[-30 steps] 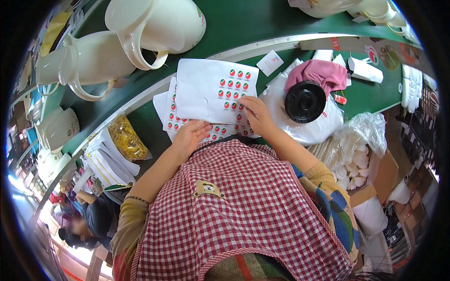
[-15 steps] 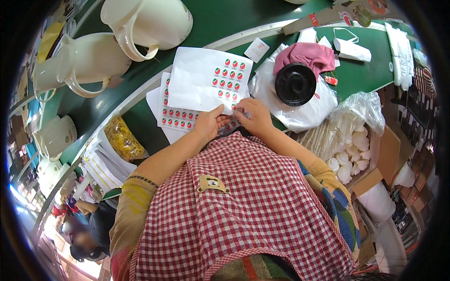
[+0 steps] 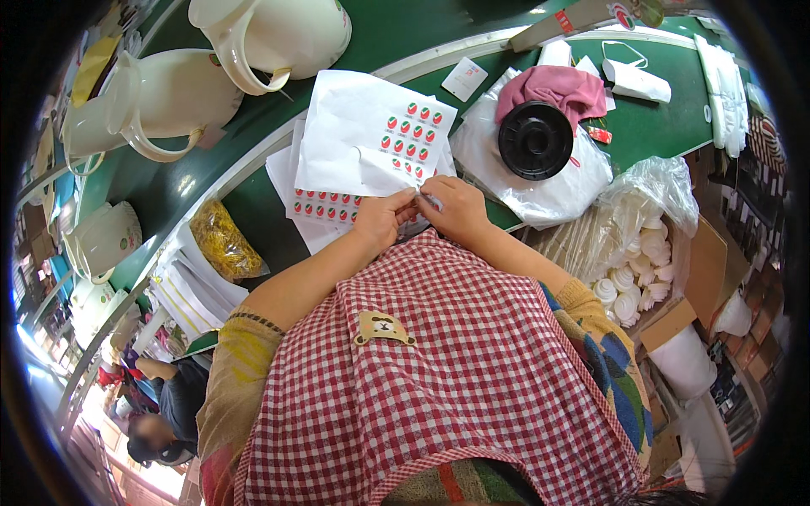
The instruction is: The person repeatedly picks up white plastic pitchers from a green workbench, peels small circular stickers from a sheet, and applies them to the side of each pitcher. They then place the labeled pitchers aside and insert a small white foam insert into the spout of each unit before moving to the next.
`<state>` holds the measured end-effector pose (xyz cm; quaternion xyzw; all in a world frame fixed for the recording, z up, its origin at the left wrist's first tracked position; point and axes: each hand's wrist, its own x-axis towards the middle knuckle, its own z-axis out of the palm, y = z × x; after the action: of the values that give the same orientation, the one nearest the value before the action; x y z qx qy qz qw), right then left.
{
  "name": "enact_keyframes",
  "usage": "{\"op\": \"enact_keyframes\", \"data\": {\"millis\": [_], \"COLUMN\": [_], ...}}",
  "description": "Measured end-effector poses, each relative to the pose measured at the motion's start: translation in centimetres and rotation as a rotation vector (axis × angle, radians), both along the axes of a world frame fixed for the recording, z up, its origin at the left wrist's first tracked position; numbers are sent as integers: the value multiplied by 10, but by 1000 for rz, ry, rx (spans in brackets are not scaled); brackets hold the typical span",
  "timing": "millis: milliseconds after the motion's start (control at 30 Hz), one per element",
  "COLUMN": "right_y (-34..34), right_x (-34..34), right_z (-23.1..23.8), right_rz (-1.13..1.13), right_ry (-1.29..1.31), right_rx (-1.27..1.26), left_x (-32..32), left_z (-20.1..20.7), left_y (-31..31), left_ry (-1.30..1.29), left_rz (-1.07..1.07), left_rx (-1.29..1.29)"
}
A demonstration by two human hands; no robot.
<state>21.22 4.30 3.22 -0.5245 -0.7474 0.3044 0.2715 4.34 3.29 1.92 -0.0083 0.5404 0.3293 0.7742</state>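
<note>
A white sticker sheet [image 3: 337,135] with rows of round red-and-green stickers lies tilted over other sticker sheets [image 3: 325,207] on the green surface before me. Most of its left half is bare backing. At its lower right corner my left hand [image 3: 384,219] pinches the edge, fingers closed. My right hand [image 3: 456,205] meets it there, its fingers curled and pressed on the same corner. The two hands' fingertips nearly touch. Whether a loose sticker is between them is hidden.
Cream pitchers [image 3: 283,38] stand on the belt at left. Right of the sheets are a black round lid [image 3: 535,141], a pink cloth [image 3: 553,88] and a white plastic bag [image 3: 506,198]. A box of white swirled pieces [image 3: 629,282] is at right; a yellow-filled bag [image 3: 224,240] lies left.
The sheet has shifted slightly up and its lower edge now bends near my fingers. My left hand has moved right, closer to the right hand. The pitchers have shifted slightly in view.
</note>
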Motion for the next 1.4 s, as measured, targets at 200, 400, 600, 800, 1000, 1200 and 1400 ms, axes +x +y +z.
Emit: {"op": "enact_keyframes", "data": {"millis": [200,400,600,800,1000,1200,1400], "right_y": [2,5,30,63,75,107,169], "right_x": [-3,-1,18,39,37,18,-4], "right_z": [-2,-6,-10,3,10,18,57], "right_rz": [-29,-181,-418,-456,-412,-315,-119], "right_ry": [43,177,594,695,750,782,727], "right_rx": [4,-443,-851,-621,-553,-455,-145], "left_x": [-3,-8,-21,-59,-143,-122,-86], "left_z": [3,-3,-15,75,105,121,140], "left_y": [-2,-3,-14,32,141,217,301], "left_ry": [21,42,-70,531,1440,592,123], "left_rz": [-4,30,-16,-1211,-260,-244,185], "left_rx": [18,-11,-72,476,948,1011,850]}}
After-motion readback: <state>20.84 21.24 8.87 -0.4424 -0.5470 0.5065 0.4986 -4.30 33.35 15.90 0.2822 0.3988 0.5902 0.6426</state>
